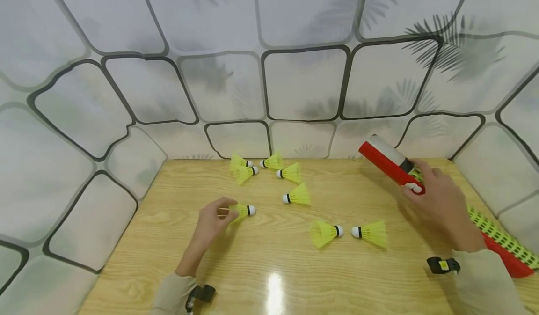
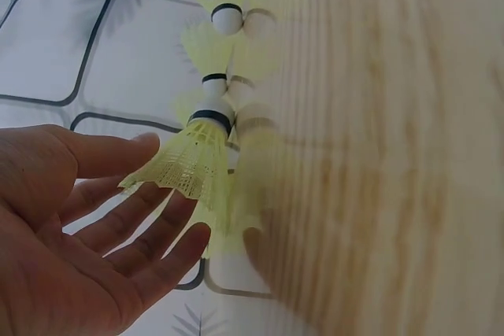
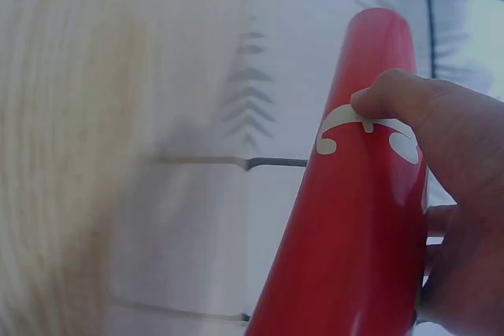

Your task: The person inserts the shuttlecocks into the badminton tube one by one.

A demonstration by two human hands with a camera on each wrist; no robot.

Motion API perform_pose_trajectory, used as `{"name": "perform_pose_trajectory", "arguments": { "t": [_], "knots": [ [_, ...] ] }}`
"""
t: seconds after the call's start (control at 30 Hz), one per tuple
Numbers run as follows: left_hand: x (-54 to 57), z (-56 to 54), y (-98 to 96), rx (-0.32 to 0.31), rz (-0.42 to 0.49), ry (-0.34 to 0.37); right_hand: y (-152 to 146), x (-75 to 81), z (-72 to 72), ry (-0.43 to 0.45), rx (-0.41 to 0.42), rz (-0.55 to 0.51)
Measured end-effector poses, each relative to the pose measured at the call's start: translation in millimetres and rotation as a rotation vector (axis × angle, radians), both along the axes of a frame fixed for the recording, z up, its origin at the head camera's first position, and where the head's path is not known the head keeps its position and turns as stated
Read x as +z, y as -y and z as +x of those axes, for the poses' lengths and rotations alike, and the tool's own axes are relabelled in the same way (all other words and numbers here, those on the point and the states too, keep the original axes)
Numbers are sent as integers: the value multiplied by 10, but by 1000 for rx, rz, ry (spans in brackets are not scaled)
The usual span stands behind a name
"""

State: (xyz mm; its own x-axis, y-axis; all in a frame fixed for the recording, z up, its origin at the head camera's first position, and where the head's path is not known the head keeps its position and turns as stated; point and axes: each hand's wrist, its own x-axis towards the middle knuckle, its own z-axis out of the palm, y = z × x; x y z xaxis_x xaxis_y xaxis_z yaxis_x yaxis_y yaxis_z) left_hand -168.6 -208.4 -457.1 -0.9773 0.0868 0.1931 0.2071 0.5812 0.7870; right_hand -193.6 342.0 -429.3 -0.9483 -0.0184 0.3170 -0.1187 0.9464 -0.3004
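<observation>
My left hand point(image 1: 212, 221) reaches to a yellow shuttlecock point(image 1: 242, 211) lying on its side on the wooden table. In the left wrist view, the thumb is beside the skirt of that shuttlecock point(image 2: 189, 159), and the loosely spread fingers point(image 2: 130, 222) are partly hidden behind it. On the right, my right hand point(image 1: 440, 198) grips a long red shuttlecock tube point(image 1: 385, 165) with white and dotted yellow-green parts, tilted above the table. The right wrist view shows the thumb across the pale print on the red tube point(image 3: 346, 226).
A pair of shuttlecocks point(image 1: 324, 233) lies cork to cork at the front middle. Another shuttlecock point(image 1: 298, 195) lies nearer the centre, and several more point(image 1: 290, 172) are grouped at the back. Behind the wooden table point(image 1: 269, 259) stands a stone-patterned wall covering point(image 1: 305, 85).
</observation>
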Motion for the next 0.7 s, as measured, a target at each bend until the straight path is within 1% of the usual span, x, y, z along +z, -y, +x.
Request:
{"name": "perform_pose_trajectory", "arguments": {
  "t": [0.1, 0.2, 0.27, 0.37, 0.53, 0.7],
  "knots": [
    [-14, -16, -14, 18, 2, -11, 19, 72, 31, -94, 23, 4],
    [-20, -37, -15, 46, 5, -25, 34, 138, 63, -184, 49, -14],
    [-13, -52, -10, 65, 12, -38, 42, 177, 88, -232, 61, -35],
    [11, -81, 6, 83, 35, -60, 64, 238, 130, -281, 70, -82],
    [114, -123, 14, 84, 88, -119, 120, 368, 203, -363, 84, -116],
    [237, -142, -12, 93, 117, -155, 183, 493, 283, -392, 87, -126]
  ]
}}
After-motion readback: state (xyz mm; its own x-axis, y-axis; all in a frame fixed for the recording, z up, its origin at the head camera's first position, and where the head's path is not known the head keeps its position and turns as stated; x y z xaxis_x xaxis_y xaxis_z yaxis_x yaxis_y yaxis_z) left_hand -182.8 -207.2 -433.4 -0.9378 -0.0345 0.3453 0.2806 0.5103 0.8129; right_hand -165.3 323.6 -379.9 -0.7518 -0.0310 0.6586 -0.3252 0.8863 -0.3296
